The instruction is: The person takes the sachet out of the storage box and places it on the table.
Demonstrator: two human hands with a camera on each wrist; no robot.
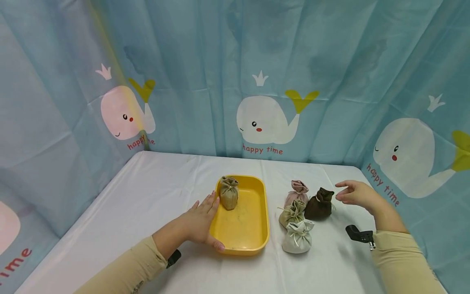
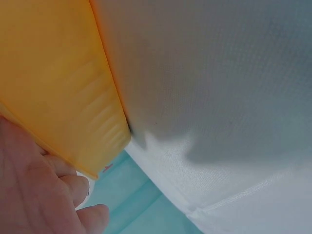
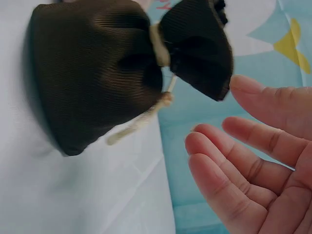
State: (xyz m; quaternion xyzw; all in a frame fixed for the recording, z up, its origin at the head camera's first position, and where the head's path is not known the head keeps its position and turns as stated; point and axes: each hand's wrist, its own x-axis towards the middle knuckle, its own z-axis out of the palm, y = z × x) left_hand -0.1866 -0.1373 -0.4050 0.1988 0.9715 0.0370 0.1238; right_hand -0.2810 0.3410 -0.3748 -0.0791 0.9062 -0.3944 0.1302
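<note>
My left hand (image 1: 200, 222) rests on the left rim of a yellow tray (image 1: 249, 216), fingers spread along the edge and thumb at the near corner. Inside the tray, at its far left, stands an olive drawstring pouch (image 1: 229, 195). To the right of a dark brown drawstring pouch (image 1: 318, 205), my right hand (image 1: 358, 195) hovers with its fingers loosely bent and nothing between them. In the right wrist view the thumb tip is close to the brown pouch's gathered top (image 3: 197, 46); the other fingers are apart from it.
Beside the brown pouch are a pink pouch (image 1: 296, 194), a light olive pouch (image 1: 292, 213) and a pale grey-white pouch (image 1: 298, 237), bunched together right of the tray. A white cloth covers the table (image 1: 176, 175). A blue whale-print curtain (image 1: 205, 114) hangs behind and at the sides.
</note>
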